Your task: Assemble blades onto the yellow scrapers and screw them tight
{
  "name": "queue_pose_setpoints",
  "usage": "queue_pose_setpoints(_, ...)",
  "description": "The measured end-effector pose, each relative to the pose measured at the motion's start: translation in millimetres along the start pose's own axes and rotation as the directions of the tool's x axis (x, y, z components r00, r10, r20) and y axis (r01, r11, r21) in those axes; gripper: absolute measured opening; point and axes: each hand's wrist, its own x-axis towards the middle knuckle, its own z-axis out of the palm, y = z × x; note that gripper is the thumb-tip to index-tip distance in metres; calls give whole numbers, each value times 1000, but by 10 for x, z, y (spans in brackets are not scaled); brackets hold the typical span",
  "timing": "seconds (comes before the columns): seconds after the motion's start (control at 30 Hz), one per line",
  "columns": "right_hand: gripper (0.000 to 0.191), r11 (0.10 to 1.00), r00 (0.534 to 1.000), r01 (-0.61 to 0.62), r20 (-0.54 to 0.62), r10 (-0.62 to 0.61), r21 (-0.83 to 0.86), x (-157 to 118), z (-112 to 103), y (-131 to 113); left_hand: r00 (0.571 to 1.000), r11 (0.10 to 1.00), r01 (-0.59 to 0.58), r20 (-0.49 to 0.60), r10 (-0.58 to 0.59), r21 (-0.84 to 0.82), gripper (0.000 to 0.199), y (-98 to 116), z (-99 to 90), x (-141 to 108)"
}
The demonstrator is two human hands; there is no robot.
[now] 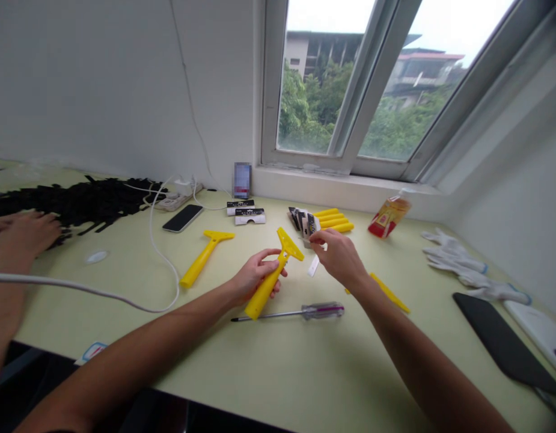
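My left hand [258, 275] is wrapped round the handle of a yellow scraper [269, 285], its wide head tilted up. My right hand [334, 249] pinches at something small whose shape is hard to make out, beside a row of packaged yellow scrapers [334, 219] with black and white sleeves. A white strip [313, 265] lies below my right fingers. The screwdriver [320, 310] with a clear and purple handle rests under the held scraper. Another yellow scraper [201, 258] lies to the left, and a yellow piece [390, 293] is partly hidden by my right forearm.
A phone [183, 218], power strip [181, 198], white cable [155, 240] and small boxes [249, 216] lie behind. Another person's hands [29, 234] touch black strips [79, 201] at left. A red-orange bottle [389, 214], gloves [462, 261] and a black pad [498, 337] are at right.
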Motion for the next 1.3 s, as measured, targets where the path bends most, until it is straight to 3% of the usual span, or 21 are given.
queue_pose_setpoints(0.1, 19, 994, 996, 27, -84, -36, -108, 53, 64, -77, 999, 999, -45, 25, 44, 14, 66, -49, 66, 69)
queue_pose_setpoints(0.33, 26, 941, 974, 130, -136, -180, -311, -34, 249, -277, 993, 993, -115, 4, 115, -28, 70, -117, 177, 69)
queue_pose_setpoints(0.53, 30, 928, 953, 212, -146, -266, -306, -125, 320, -327, 992, 988, -121, -32, 119, -97, 77, -99, 181, -43)
queue_pose_setpoints(0.7, 25, 968, 970, 188, -125, -210, -169, -85, 280, -255, 993, 984, -121, -14, 121, -130, 72, -103, 131, -53)
queue_pose_setpoints(0.87, 19, 986, 990, 122, -80, -113, 113, 15, 195, -131, 994, 984, -89, 54, 98, -156, 67, -137, 79, -45)
queue_pose_setpoints(0.97, 30, 945, 994, -7, 103, -28, 327, 62, 135, -48, 990, 981, -66, 108, 86, -180, 64, -152, 55, -43)
queue_pose_setpoints(1.07, 35, 887, 964, -90, 262, -36, 452, 83, 64, 23, 983, 982, -48, 168, 79, -185, 59, -158, 35, -38)
queue_pose_setpoints(1.3, 41, 777, 975, -96, 214, -51, 623, 90, -50, 25, 962, 987, -7, 270, 51, -161, 60, -150, 51, -61)
